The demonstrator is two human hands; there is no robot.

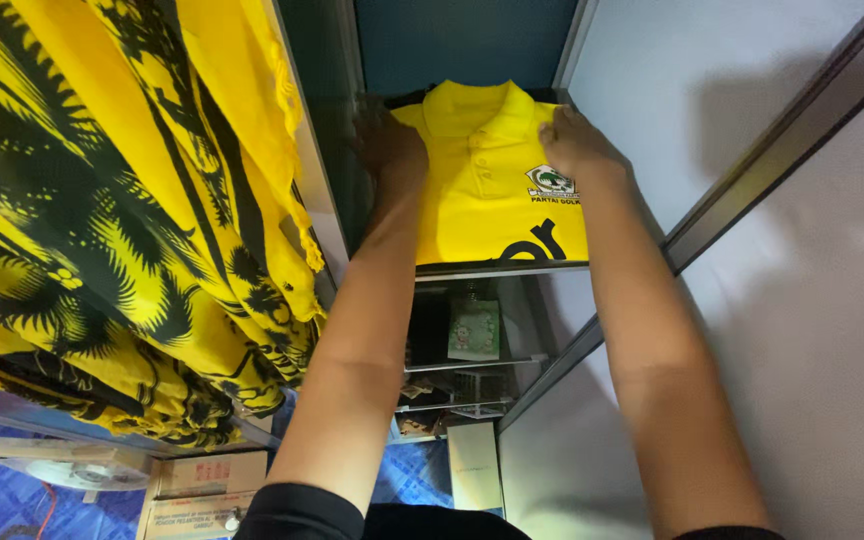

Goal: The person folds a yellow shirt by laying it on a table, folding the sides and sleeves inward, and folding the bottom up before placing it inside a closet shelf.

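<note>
Two hands lie on a folded yellow polo shirt (492,185) that sits on the top glass shelf (500,268) of a display cabinet. The left hand (392,150) rests flat over the shirt's left shoulder and the right hand (574,145) over its right, fingers spread and pressing down, closed on nothing.

Judging by its look, the shirt is light, soft knit cloth, limp once lifted, so a fold would slump unless carried from beneath along both side edges; the collar and button placket at the far end are its stiffer part. It should slide easily on glass.

Room is tight: the cabinet's metal frame (317,190) stands just left of the shirt, and the right wall of the cabinet touches or nearly touches the other side. The near shelf edge is open. Below are more shelves holding small goods, one a green packet (474,328). At left hangs yellow cloth with black palm print (122,220), close to the left forearm.
</note>
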